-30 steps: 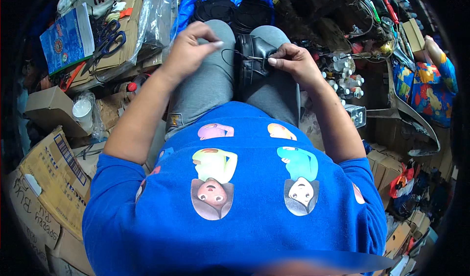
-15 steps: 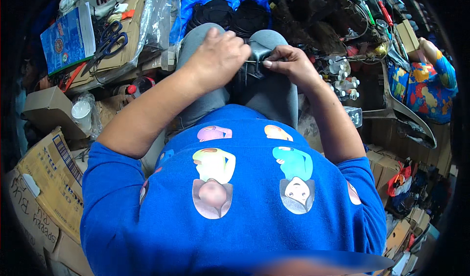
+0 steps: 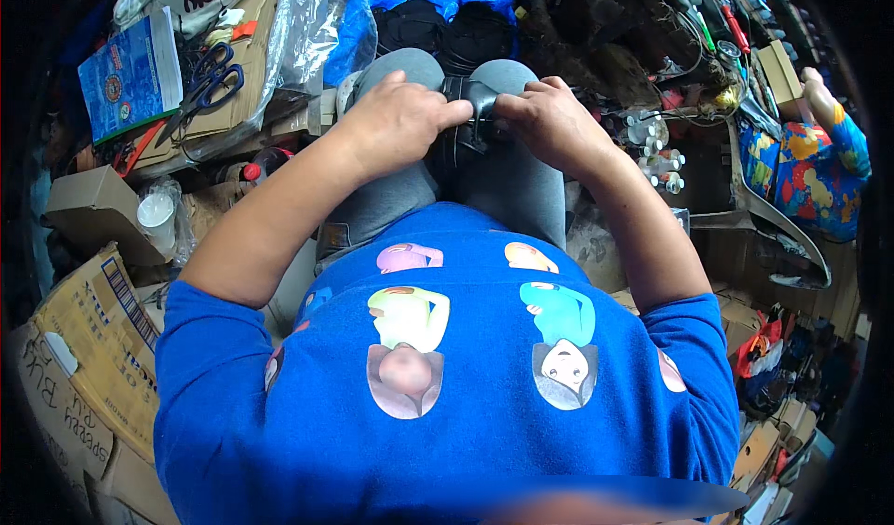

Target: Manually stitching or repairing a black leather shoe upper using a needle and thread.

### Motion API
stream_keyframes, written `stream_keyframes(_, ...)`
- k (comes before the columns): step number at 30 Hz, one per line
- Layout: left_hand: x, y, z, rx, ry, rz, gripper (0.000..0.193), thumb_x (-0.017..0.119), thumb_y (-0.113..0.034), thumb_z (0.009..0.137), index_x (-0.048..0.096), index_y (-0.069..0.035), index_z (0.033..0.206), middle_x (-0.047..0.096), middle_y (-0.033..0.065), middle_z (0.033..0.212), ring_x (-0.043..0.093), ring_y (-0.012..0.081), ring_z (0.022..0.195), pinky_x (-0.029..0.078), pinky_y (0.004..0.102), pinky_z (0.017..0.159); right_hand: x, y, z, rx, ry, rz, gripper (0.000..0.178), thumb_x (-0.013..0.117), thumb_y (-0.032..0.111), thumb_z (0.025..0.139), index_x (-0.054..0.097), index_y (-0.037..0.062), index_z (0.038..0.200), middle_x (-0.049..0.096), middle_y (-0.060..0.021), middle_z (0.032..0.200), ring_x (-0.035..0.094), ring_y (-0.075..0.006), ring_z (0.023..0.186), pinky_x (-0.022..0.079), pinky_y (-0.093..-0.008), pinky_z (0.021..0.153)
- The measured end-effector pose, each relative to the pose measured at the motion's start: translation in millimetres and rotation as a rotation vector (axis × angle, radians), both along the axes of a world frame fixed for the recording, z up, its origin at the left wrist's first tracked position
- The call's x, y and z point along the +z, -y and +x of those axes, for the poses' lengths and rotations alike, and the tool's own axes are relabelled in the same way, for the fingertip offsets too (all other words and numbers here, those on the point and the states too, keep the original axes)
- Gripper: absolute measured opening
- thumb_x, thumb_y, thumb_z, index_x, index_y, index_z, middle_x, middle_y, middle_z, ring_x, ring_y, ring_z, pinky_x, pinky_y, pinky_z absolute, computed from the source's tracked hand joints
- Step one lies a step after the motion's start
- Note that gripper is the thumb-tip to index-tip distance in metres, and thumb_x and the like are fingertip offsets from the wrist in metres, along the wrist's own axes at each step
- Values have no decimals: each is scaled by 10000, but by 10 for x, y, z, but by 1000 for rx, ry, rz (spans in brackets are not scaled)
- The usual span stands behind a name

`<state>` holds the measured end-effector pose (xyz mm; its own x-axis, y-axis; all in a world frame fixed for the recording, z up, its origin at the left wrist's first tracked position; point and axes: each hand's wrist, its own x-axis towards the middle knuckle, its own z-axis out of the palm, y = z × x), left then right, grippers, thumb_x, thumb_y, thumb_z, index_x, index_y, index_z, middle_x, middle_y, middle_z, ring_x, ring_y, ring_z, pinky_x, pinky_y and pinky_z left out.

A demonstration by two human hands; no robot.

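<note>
My left hand [image 3: 396, 127] and right hand [image 3: 551, 127] curl beside the black leather piece [image 3: 481, 106], upper centre, between my grey-trousered thighs [image 3: 514, 188], which probably brace it; whether either grip pinches anything, I cannot tell.

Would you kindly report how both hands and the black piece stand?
Left hand and right hand at either side of the black piece, exact grips unclear. Piece over the gray trousers. Scissors off to the left, clear of both hands.

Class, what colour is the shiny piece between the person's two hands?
The shiny piece is black, with pale glints; the head view shows it best.
</note>
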<state>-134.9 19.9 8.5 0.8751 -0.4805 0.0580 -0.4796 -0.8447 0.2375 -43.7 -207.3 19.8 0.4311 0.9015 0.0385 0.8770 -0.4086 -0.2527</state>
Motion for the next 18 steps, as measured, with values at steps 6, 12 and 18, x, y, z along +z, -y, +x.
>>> stream_keyframes(6, 65, -790, -381, 330, -89, -191, 135, 536, -42, 837, 592, -53, 960, 630, 97, 824, 604, 247, 783, 432, 353, 772, -44, 638, 190, -359, -139, -72, 36, 636, 107, 804, 625, 120, 836, 608, -64, 689, 590, -248, 718, 436, -356, 757)
stream_keyframes(12, 129, -614, -226, 459, -279, -1656, 64, 578, -121, 931, 589, -59, 943, 626, 21, 846, 566, 119, 746, 441, 257, 722, -201, 425, 220, -528, -1376, 1165, 155, 659, 210, 884, 636, 60, 914, 624, -22, 847, 590, -124, 810, 488, -311, 810)
stream_keyframes(18, 81, -381, -50, 222, -615, -2034, 104, 509, -222, 971, 545, -135, 927, 468, -15, 642, 467, 101, 577, 392, 285, 646, -264, 295, 195, -504, -1613, 1241, 212, 559, 301, 950, 547, 100, 1016, 600, -67, 942, 590, -191, 881, 497, -414, 824)
